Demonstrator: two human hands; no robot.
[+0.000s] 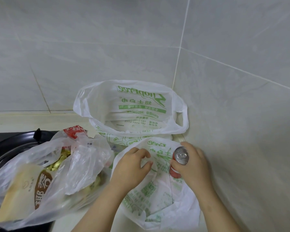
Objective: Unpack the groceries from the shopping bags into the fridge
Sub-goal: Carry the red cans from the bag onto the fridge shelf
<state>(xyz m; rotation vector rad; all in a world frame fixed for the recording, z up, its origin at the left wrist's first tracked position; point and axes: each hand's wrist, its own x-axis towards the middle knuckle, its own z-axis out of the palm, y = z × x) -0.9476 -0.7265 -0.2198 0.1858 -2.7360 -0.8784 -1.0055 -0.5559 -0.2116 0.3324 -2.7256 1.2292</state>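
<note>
I treat the side wall (241,131) as a hard limit just right of the near bag (157,198). The right hand (191,166), gripping the can (180,158), works almost against it. The rear bag (131,111) fills the corner. The clear bag (57,173) blocks the left, overlapping the black pan (15,144). I find clearance above the bags and over the front counter strip (64,226).

Kitchen corner, bkgd only.
Pale tiled wall (107,39) behind & at rt; black stove (10,148) far left, set in cream table (64,223).
</note>
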